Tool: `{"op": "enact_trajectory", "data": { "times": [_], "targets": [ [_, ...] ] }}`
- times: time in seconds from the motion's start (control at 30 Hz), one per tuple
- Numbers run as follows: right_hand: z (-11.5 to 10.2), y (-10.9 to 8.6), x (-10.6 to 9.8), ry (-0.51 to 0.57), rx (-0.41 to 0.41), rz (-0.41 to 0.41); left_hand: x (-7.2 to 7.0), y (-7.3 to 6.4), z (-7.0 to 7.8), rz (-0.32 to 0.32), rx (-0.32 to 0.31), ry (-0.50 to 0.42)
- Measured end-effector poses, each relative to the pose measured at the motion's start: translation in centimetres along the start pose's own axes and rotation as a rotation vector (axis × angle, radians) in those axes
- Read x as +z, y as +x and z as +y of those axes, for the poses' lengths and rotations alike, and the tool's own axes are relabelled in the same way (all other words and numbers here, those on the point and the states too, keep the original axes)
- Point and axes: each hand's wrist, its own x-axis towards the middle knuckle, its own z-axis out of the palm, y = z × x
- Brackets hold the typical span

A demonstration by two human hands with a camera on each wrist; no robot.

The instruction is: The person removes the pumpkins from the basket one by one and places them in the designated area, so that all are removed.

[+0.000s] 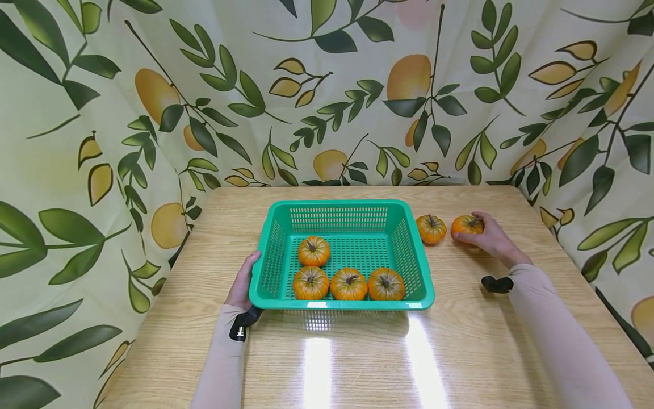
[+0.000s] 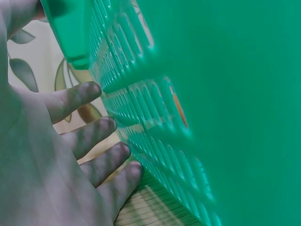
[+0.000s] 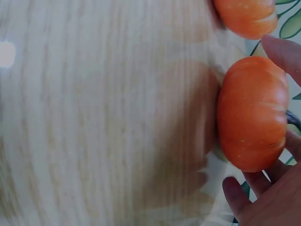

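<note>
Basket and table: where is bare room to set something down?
Inside the basket: behind the front pumpkins, right of the rear one. On the table: before the basket, between the sleeves. Crowded: the basket's front, and just right outside it: two pumpkins, the right hand.

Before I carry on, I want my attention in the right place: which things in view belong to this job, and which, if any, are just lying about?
Likely part of the job:
green basket, touched by the left hand
four pumpkins inside it
pumpkin beside the basket
held pumpkin, in the right hand

Likely just surroundings:
wooden table
leaf-print cloth
black wrist pieces
</note>
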Motion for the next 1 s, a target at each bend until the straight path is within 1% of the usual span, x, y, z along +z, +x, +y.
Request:
{"op": "enact_trajectory", "data": {
  "times": [0.1, 0.23, 0.4, 0.5, 0.6, 0.77, 0.9, 1.0],
  "targets": [
    [-0.5, -0.3, -0.4, -0.013, -0.01, 0.0, 0.1, -0.1, 0.0, 0.001, -0.009, -0.025],
    [-1.4, -0.7, -1.1, -0.026, -0.035, 0.025, 0.2, -0.2, 0.1, 0.007, -0.014, -0.041],
    [-2.8, -1.0, -1.8, -0.047, -0.092, 0.086, 0.2, -0.1, 0.1, 0.025, 0.001, 0.001],
    [-3.6, -1.2, -2.2, -0.047, -0.123, 0.104, 0.1, 0.0, 0.0, 0.034, 0.0, 0.01],
    [-4.7, -1.5, -2.5, -0.046, -0.161, 0.111, 0.1, 0.0, 0.0, 0.029, -0.011, -0.009],
    [-6.8, -2.1, -2.9, -0.023, -0.219, 0.115, 0.2, -0.2, 0.0, 0.001, -0.026, -0.049],
    [-8.8, -2.5, -2.8, 0.001, -0.254, 0.119, 0.1, -0.1, 0.0, -0.005, -0.016, -0.041],
    [-10.4, -2.7, -2.6, 0.03, -0.289, 0.102, 0.1, -0.1, 0.0, 0.002, -0.001, -0.019]
  ]
}}
